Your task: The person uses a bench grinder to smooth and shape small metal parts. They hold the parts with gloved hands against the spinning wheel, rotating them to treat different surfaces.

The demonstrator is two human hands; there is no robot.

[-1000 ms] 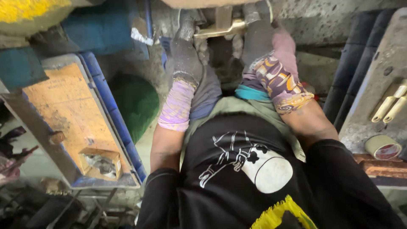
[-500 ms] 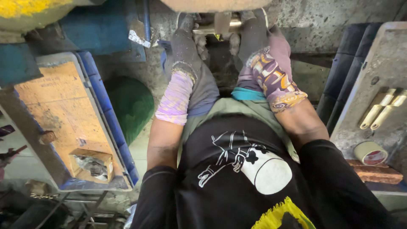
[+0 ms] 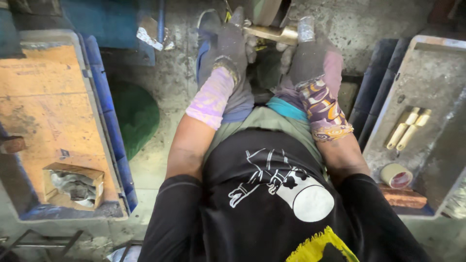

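Both gloved hands are up at the top of the view, gripping a brass rod (image 3: 272, 33) held crosswise. The left hand (image 3: 232, 44) has its fingers wrapped round the rod's left end, the right hand (image 3: 307, 53) clamps the right end. Two similar brass pieces (image 3: 407, 128) lie on a grey tray (image 3: 427, 77) to the right, near a tape roll (image 3: 395, 175).

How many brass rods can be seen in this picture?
3: one brass rod is held between the gloved left hand and right hand; two rods lie side by side on the grey tray. Others may be hidden.
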